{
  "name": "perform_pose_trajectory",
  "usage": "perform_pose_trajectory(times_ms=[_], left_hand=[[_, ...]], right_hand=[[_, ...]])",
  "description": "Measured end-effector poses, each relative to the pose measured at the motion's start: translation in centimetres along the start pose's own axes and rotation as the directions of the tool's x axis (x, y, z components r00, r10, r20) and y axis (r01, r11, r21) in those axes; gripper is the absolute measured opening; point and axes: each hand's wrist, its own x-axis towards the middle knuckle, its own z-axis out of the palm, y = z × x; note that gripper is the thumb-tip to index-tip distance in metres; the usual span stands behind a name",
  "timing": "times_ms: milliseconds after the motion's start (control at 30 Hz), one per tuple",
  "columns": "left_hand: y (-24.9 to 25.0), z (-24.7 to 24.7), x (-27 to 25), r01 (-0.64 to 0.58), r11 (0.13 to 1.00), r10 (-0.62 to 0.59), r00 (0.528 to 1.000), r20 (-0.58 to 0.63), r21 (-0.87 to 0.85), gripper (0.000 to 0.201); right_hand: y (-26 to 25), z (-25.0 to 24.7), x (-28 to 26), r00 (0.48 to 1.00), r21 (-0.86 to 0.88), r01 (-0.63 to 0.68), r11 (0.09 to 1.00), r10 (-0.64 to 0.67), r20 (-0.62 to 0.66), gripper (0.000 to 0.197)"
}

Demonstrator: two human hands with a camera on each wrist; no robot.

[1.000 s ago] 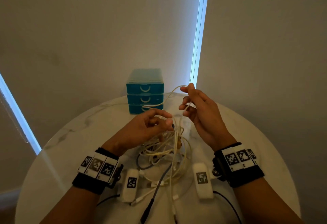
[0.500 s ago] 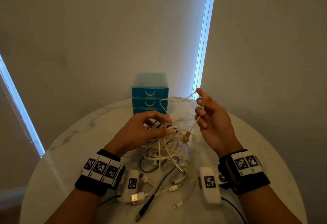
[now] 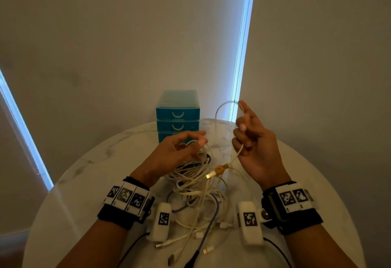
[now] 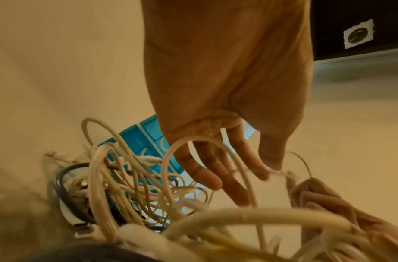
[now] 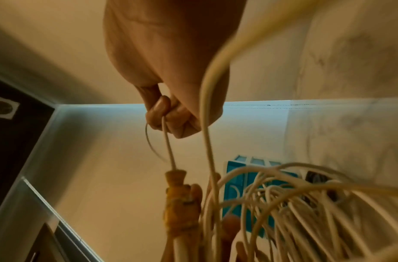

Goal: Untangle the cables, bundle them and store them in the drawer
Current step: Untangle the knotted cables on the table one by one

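A tangle of white cables (image 3: 194, 181) with a dark one among them lies on the round marble table (image 3: 296, 172) between my wrists. My left hand (image 3: 200, 141) hovers over the heap's far side and pinches a white strand between thumb and fingertips; the left wrist view shows that hand (image 4: 269, 171) with the strand at the thumb tip. My right hand (image 3: 243, 128) is raised to the right, fingers curled round a thin white cable (image 5: 168, 150) whose yellow plug (image 3: 220, 169) hangs below it. The teal drawer unit (image 3: 177, 115) stands behind, all drawers closed.
Loose plug ends (image 3: 224, 224) and a dark cable (image 3: 203, 244) trail toward the table's near edge. The wall and a bright window slit (image 3: 243, 56) are close behind the drawers. Bare tabletop lies left and right of the heap.
My right hand has risen and moved right, drawing the thin white cable and its yellow plug up out of the heap. My left hand has stayed on the tangle.
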Motion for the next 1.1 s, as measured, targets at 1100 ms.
perform_pose_trajectory(times_ms=[1100], left_hand=[[3.3,0.7,4.0,-0.003,0.948,-0.025,0.996,0.085,0.319,0.044]], right_hand=[[3.2,-0.5,-0.2,0.973,-0.633,0.054,0.772,-0.184,-0.142,0.023]])
